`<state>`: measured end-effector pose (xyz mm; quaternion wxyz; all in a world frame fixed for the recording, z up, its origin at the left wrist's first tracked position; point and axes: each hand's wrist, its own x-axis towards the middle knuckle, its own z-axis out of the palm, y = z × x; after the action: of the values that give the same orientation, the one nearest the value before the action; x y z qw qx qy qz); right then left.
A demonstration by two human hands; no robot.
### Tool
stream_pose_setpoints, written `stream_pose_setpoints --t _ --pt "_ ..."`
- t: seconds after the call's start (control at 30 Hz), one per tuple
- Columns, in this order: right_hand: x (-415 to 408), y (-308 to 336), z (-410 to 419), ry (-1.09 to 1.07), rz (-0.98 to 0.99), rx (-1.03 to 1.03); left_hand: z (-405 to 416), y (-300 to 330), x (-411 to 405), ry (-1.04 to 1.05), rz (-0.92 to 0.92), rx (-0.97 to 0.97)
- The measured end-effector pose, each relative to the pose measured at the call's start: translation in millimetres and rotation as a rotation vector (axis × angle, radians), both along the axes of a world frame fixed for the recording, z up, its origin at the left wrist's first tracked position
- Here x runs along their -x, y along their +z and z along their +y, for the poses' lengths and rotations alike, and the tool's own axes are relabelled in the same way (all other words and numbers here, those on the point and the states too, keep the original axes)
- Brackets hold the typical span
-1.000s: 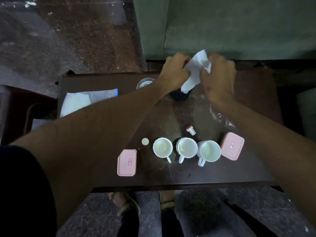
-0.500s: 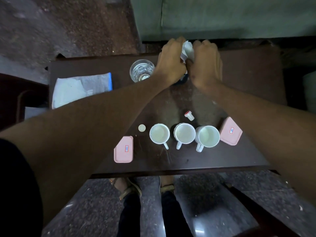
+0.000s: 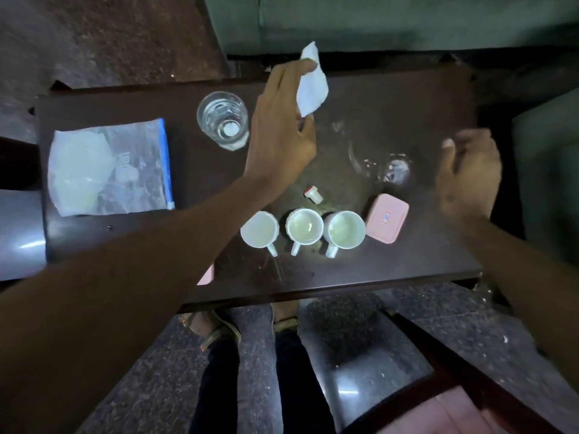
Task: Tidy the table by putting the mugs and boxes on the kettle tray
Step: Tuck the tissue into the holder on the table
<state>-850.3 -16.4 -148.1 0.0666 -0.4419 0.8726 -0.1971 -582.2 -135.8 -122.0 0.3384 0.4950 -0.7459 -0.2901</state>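
Three white mugs stand in a row near the table's front edge: left mug (image 3: 259, 229), middle mug (image 3: 304, 226), right mug (image 3: 344, 229), handles toward me. A pink box (image 3: 387, 218) lies just right of them. A second pink box (image 3: 206, 275) shows only as a corner under my left forearm. My left hand (image 3: 282, 130) is over the table's back middle and pinches a white tissue (image 3: 311, 86). My right hand (image 3: 468, 173) is blurred at the right, fingers apart, holding nothing. No kettle tray is in view.
A glass of water (image 3: 223, 120) stands left of my left hand. A clear zip bag (image 3: 109, 167) lies at the far left of the dark table (image 3: 407, 261). A small red-and-white cap (image 3: 313, 195) sits behind the mugs. Crumpled clear plastic (image 3: 385, 164) lies right of centre.
My hands have parted: the right one let go of the tissue and swung right, while the left keeps the tissue, now unfolded and raised. The camera view has shifted slightly.
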Motion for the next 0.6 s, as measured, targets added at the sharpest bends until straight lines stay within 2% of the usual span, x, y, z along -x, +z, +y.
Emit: stream_pose_setpoints --t 0.13,0.3,0.47,0.6 --pt "30.5 2.8 36.1 -0.055 0.020 -0.107 25.4 -9.2 27.4 -0.066 0.047 -0.071" --pt "36.0 -1.7 58.5 -0.035 -0.008 -0.111 46.8 -19.6 63.8 -0.139 0.005 -0.171" --pt "13.3 -8.1 78.2 0.209 -0.026 -0.193 74.0 -24.9 75.4 -0.272 -0.102 -0.269" --pt "-13.9 -10.3 96.3 0.307 -0.034 -0.248 90.8 -30.7 60.5 -0.300 -0.190 -0.286"
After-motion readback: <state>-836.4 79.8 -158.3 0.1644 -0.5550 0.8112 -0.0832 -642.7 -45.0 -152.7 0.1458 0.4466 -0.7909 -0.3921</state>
